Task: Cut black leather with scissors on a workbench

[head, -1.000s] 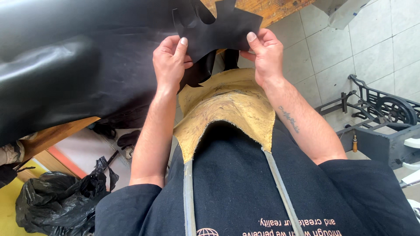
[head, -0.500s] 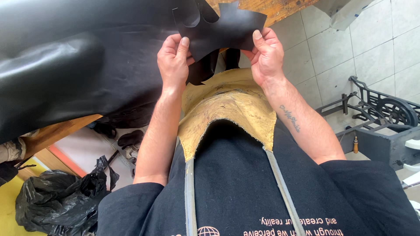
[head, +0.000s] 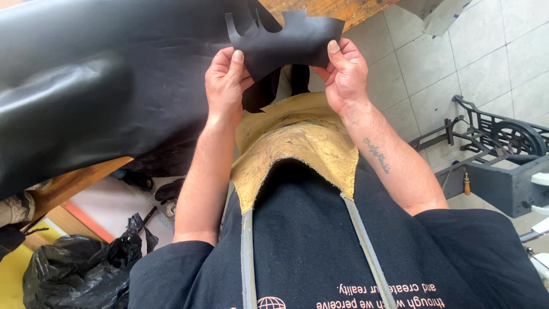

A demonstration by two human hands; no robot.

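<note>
Head view: both hands pinch a cut black leather piece (head: 289, 43), left hand (head: 226, 80) at its lower left edge, right hand (head: 343, 71) at its right; a large black hide (head: 103, 91) covers the wooden table (head: 337, 8), a black bag (head: 80, 272) lies on the floor below, and a tan apron (head: 297, 149) hangs under the hands

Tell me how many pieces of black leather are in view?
2: a small cut black leather piece held between left hand and right hand; a large black leather hide spread beside it. Others may be hidden.
</note>
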